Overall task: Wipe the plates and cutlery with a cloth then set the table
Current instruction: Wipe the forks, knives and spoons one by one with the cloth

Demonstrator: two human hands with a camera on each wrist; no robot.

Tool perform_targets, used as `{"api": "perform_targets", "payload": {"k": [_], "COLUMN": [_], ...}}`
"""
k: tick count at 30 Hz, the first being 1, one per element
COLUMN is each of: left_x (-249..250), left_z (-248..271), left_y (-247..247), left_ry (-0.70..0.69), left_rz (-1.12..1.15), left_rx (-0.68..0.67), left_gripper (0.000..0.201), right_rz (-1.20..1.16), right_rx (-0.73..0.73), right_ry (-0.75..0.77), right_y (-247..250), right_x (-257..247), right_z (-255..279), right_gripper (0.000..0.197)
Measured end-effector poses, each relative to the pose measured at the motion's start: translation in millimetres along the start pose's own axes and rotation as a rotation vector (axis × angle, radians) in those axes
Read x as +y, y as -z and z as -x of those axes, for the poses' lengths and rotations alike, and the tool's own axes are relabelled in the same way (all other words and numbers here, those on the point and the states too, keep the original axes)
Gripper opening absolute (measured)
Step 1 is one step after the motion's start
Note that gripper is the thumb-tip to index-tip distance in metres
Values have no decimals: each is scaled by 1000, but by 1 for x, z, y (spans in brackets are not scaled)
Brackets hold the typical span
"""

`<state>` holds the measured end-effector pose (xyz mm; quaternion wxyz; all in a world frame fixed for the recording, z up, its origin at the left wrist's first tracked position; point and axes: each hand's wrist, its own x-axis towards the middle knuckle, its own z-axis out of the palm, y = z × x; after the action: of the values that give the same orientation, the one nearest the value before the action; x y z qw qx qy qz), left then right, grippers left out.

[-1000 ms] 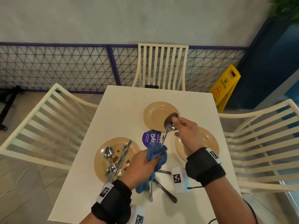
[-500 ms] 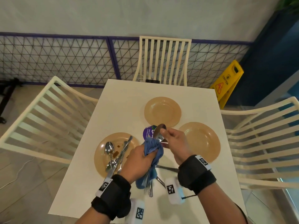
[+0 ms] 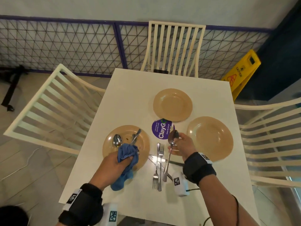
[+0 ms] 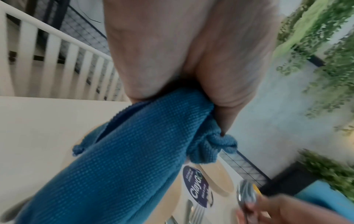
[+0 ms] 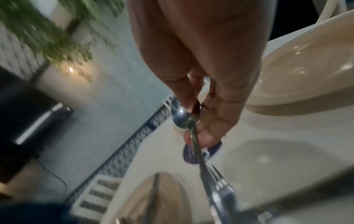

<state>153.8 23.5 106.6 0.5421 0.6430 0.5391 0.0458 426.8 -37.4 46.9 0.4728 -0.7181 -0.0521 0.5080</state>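
My left hand (image 3: 120, 160) grips a bunched blue cloth (image 3: 126, 154) (image 4: 134, 159) over the near edge of the stained tan plate (image 3: 143, 144), which carries a spoon (image 3: 117, 140) and other cutlery (image 3: 136, 137). My right hand (image 3: 182, 144) pinches a spoon (image 3: 171, 144) (image 5: 184, 116) by its bowl, handle hanging down above the table. Two forks (image 3: 158, 165) lie on the white table (image 3: 130, 98) just left of that spoon. Two bare tan plates stand at the back middle (image 3: 172, 105) and the right (image 3: 210, 137).
A purple round sticker (image 3: 160, 131) is on the table's middle. Cream slatted chairs stand at the left (image 3: 53, 98), far side (image 3: 174, 46) and right (image 3: 270, 141). A yellow caution sign (image 3: 242, 72) is beyond the far right corner, a mesh fence behind.
My hands have parted: the left with the cloth slid off the spoon and moved left over the stained plate. The right hand still holds the spoon, now lower near the sticker.
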Motion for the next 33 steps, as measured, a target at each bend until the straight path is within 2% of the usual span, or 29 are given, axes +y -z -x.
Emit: {"api": "perform_targets", "payload": {"k": [3,6,10,14,19,22,25,33], "left_x": [-15,-26,-39,-53,-65,-71,-78,-84], "left_z": [-3,-6,-8,-13,-20,-23,-28,-32], "left_y": [18,33,51,64,75,80,83,84], "left_ry": [31,60,88,96,117,126,139,201], "left_rz": [21,28,48,83,124,133,133,130], "left_rx": [61,106,118,114,108,111,111,126], "left_gripper": [15,15,14,11,11,14,18,25], "right_rz": [241,526,687,756,925,1000,1074,1135], "right_rx": [77,199,248,261,318,173,-54,-68], "right_ry": [-36,9,30,14,274,311,177,34], "right_y": [-4,-7,-15,-24,-56,-93,-131,-174], "right_x": [37,64,72,69,52,51,59,73], "right_z": [-22,-38,-38,-39,-25,-20,-17,-19], "right_gripper": [35,23,15,25,22,17,23,31]}}
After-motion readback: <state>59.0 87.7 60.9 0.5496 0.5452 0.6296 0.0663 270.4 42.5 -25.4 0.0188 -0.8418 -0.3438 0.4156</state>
